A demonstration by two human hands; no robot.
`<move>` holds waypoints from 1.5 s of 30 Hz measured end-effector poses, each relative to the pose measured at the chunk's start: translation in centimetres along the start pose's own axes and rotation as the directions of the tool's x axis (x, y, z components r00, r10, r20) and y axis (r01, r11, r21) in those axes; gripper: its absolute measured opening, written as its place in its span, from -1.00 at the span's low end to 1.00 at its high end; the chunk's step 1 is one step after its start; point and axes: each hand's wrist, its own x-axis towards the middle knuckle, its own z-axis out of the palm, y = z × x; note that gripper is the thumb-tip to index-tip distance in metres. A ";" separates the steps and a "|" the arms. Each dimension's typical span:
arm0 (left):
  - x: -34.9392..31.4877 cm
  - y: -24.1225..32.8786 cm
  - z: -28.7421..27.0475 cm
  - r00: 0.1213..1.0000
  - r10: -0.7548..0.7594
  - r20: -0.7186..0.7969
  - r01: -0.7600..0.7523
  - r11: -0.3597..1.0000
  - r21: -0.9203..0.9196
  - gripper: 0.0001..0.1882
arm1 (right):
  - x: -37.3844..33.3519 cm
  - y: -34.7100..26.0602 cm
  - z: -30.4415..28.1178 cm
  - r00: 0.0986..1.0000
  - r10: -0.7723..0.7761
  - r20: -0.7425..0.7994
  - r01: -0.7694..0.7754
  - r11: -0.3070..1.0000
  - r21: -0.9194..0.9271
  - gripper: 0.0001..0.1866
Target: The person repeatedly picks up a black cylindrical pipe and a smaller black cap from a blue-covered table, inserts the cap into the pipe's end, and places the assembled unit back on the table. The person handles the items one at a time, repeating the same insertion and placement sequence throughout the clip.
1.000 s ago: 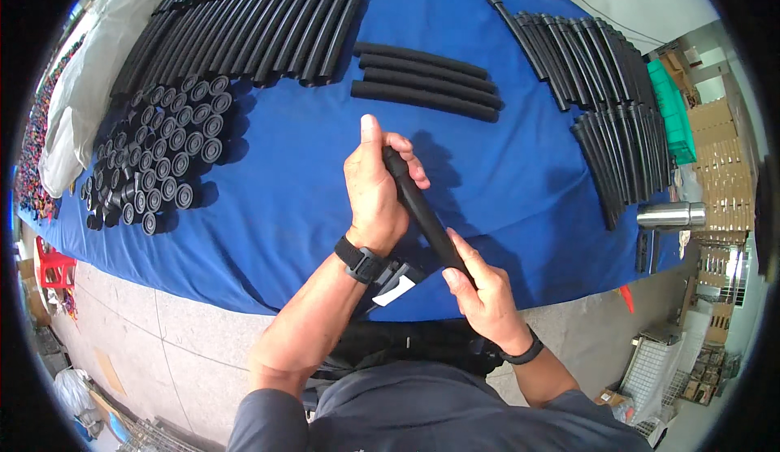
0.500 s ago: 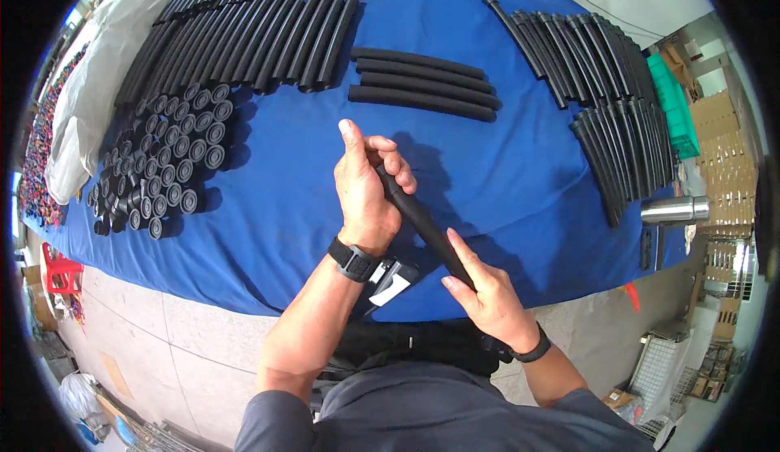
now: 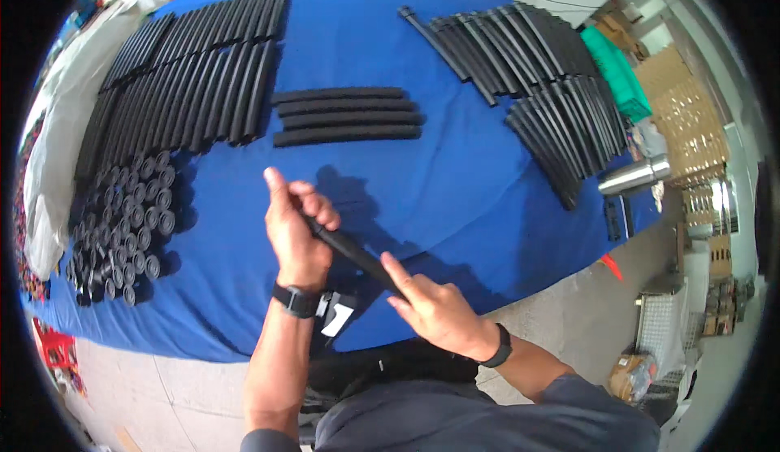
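A black tube (image 3: 364,257) slants between my two hands, its upper left end hidden inside my left hand. My left hand (image 3: 297,236) is closed around that end, with the thumb pointing up. At the lower right end, my right hand (image 3: 445,315) grips the tube between thumb and fingers, the index finger stretched along it. Beyond my hands, several matte black foam-like tubes (image 3: 349,119) lie side by side across the blue tablecloth (image 3: 341,37). Many black round caps (image 3: 130,224) with ringed ends stand clustered to the left.
Rows of long black tubes (image 3: 187,86) fill the far left. More tubes with collared ends (image 3: 561,119) are stacked at the right, near a metal cylinder (image 3: 634,176) and a green crate (image 3: 613,74). A small black-and-white object (image 3: 337,315) lies by my left wrist.
The whole view has swung, so the table and my hands appear farther left and lower. Both hands keep their hold on the tube, at much the same slant.
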 end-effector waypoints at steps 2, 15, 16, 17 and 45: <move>0.0 0.0 0.1 1.000 -0.008 -0.011 0.008 1.000 -0.012 -0.45 | -0.2 0.2 0.0 1.000 0.012 0.004 -0.012 0.999 0.052 -0.17; 0.3 -0.9 -0.4 0.881 0.141 0.452 -0.303 0.901 0.310 -0.57 | -0.2 1.7 -3.5 0.756 -0.039 0.653 -0.595 -0.456 0.662 -0.26; 0.5 -1.1 -0.6 0.895 0.145 0.422 -0.309 0.885 0.350 -0.65 | -0.2 1.6 -3.5 0.778 -0.055 0.626 -0.585 -0.427 0.689 -0.36; 0.6 -1.4 -0.6 0.908 0.161 0.387 -0.312 0.877 0.367 -0.66 | -0.2 1.5 -3.7 0.778 -0.024 0.628 -0.598 -0.337 0.727 -0.36; 0.5 -1.4 -0.5 0.923 0.193 0.334 -0.348 0.790 0.505 -0.66 | -0.6 2.0 -2.8 0.974 0.194 0.117 -0.227 0.824 0.520 -0.56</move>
